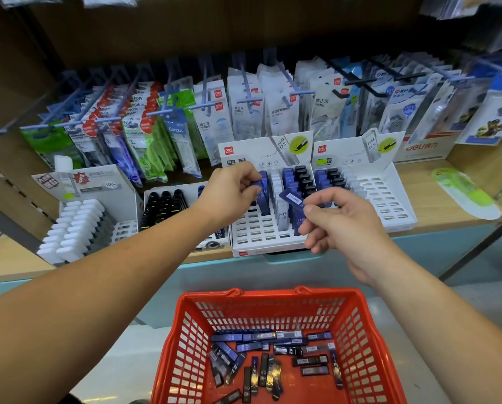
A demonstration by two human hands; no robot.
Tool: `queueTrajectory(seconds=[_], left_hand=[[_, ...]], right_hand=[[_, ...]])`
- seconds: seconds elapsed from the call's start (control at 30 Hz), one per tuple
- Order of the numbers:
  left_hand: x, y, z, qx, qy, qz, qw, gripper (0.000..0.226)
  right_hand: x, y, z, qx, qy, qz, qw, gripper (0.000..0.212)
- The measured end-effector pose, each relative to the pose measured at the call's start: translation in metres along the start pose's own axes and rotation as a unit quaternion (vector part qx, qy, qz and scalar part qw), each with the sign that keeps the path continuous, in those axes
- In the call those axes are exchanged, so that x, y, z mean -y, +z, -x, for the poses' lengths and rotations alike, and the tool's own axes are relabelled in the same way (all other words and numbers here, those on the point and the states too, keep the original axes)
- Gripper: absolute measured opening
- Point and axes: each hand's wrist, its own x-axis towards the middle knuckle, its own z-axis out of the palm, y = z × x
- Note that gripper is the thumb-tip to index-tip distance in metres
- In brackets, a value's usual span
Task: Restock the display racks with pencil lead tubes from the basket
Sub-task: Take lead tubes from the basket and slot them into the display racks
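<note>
Here left hand (232, 193) grips a blue tube (263, 201) at the rack (255, 232); right hand (341, 225) fingers (312, 210) pinch a second tube (291, 197).

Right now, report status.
Left hand gripping blue tube at white rack. Right hand pinching second blue tube. Basket holds more tubes. Nothing blocking.

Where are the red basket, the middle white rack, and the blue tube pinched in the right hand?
Red basket (268, 296), head view, far rim between the handles.
Middle white rack (252, 232), head view, bare slotted front.
Blue tube (291, 197), head view, its labelled middle.
</note>
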Motion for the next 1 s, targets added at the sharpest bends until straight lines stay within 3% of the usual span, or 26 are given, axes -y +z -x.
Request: queueTrajectory(seconds=[0.07,0.17,0.27,0.43,0.6,0.73,0.8,0.9,1.0], left_hand=[[0.001,-0.001,0.000,-0.003,-0.001,-0.004,1.000,0.010],[0.004,-0.001,0.001,0.001,-0.013,0.008,1.000,0.009],[0.010,0.000,0.005,-0.001,-0.011,-0.011,1.000,0.009],[0.006,-0.003,0.002,0.006,0.033,-0.059,0.998,0.007],[-0.009,0.003,-0.008,0.082,0.069,-0.134,0.985,0.017],[-0.004,-0.002,-0.004,0.054,0.074,-0.144,0.985,0.021],[0.003,-0.011,0.006,0.027,0.072,-0.132,0.988,0.020],[0.014,-0.023,0.027,-0.004,0.065,-0.137,0.988,0.020],[0.026,-0.025,0.045,-0.019,0.055,-0.148,0.987,0.023]], right_hand=[[0.002,0.001,0.002,0.034,-0.008,-0.039,0.999,0.007],[0.005,0.001,0.004,0.086,0.003,-0.118,0.989,0.035],[0.006,0.005,0.004,0.073,-0.003,-0.122,0.990,0.021],[-0.001,0.008,-0.008,-0.025,-0.018,-0.059,0.998,0.027],[-0.004,0.015,-0.013,-0.029,-0.043,0.019,0.998,0.023],[-0.001,0.016,-0.018,-0.058,-0.109,0.073,0.990,0.009],[0.000,0.019,-0.023,-0.069,-0.137,0.086,0.984,0.016],[-0.002,0.029,-0.033,-0.066,-0.193,0.173,0.964,0.023],[-0.008,0.036,-0.041,-0.075,-0.247,0.301,0.918,0.012]])
